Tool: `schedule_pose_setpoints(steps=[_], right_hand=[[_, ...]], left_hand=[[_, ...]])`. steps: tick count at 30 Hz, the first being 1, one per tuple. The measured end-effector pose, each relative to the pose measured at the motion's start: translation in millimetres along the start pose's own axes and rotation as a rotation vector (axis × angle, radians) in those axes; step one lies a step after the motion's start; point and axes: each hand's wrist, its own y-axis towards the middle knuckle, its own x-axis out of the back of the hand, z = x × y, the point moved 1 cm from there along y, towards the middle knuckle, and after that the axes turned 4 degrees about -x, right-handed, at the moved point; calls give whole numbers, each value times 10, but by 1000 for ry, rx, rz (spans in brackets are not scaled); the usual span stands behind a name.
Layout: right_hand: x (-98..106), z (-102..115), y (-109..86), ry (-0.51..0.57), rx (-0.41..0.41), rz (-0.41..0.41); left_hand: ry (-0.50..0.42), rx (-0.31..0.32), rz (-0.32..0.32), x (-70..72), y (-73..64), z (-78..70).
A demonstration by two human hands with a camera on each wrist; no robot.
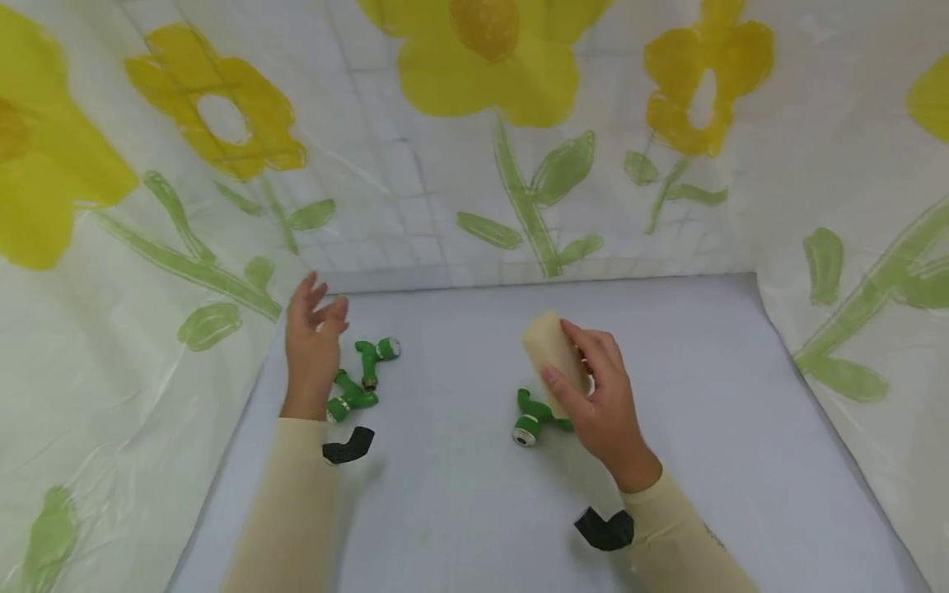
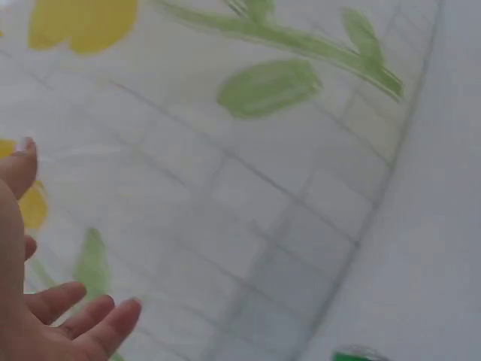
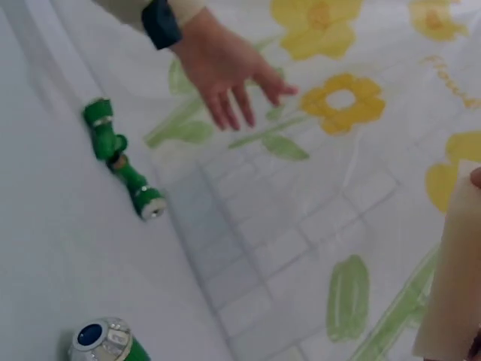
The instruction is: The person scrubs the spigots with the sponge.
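My right hand (image 1: 610, 412) grips a cream-coloured rectangular block (image 1: 547, 350), thumb on the near side and fingers on the far side. It is held in the air, tilted, over a green tap-like fitting (image 1: 528, 422) with a silver end, partly hidden by the block and hand. Part of the block (image 3: 453, 271) shows at the right edge of the right wrist view. My left hand (image 1: 311, 354) is raised with fingers spread, holding nothing. Beside and below it, two more green tap-like fittings, one upper (image 1: 368, 362) and one lower (image 1: 352, 397), lie close together on the table.
A pale table (image 1: 445, 511) lies under the hands. White sheets (image 1: 400, 189) painted with yellow flowers and green leaves hang at the back and both sides. Black angled pieces sit at the left wrist (image 1: 348, 445) and right wrist (image 1: 605, 529).
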Motion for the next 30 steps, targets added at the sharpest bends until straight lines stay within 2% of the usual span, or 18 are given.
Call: schedule_pose_setpoints(steps=[2,4,5,7,9,12,14,16,20,24,27,30], right_hand=[[24,-1,10,-4,-12,-9],[47,2,13,-4,-24,-17],[58,3,12,-4,-28,-20],[78,9,4,0,-37,-24],[95,17,-9,-2,-41,-22],[119,30,-32,-12,-45,-18],[139,40,-46,-20,-48,-20],[173,53,-65,-26,-51,-30],[263,59,-89,-39,-59,-56],[350,42,-89,-44,-61,-77],[402,39,-90,-35,-60,-103],[437,35,-93,-30,-51,-124]], left_hand=[[-210,-156,-80,49,-10,-294],[-372,-295,-124,83,-18,-541],[-436,-341,-133,91,-19,-637],[-491,-405,-131,92,-15,-769],[-522,-429,-119,74,-7,-829],[-560,-427,-104,0,2,-853],[-596,-417,-90,-105,8,-857],[-615,-408,-52,-273,-7,-865],[-544,-425,110,-743,-91,-880],[-489,-484,280,-1160,-214,-951],[-486,-520,345,-1324,-321,-994],[-475,-515,379,-1410,-460,-883]])
